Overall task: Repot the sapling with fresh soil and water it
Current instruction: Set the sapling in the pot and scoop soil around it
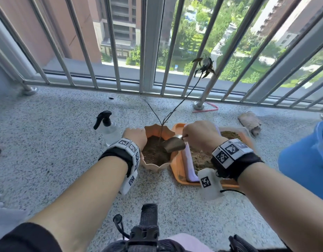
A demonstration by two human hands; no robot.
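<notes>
An orange scalloped pot stands on the balcony floor, filled with brown soil. A thin sapling with a few drooping leaves near the railing rises from it. My left hand grips the pot's left rim. My right hand holds a metal trowel, its blade tilted over the pot's right side above the soil. To the right, an orange tray carries a pale container of loose soil. A clear spray bottle with a black trigger stands left of the pot.
A metal railing closes off the far edge, with a pink straw-like strip at its base. A crumpled brownish bag lies at the right. A blue object sits at the right edge. A black handle lies near me.
</notes>
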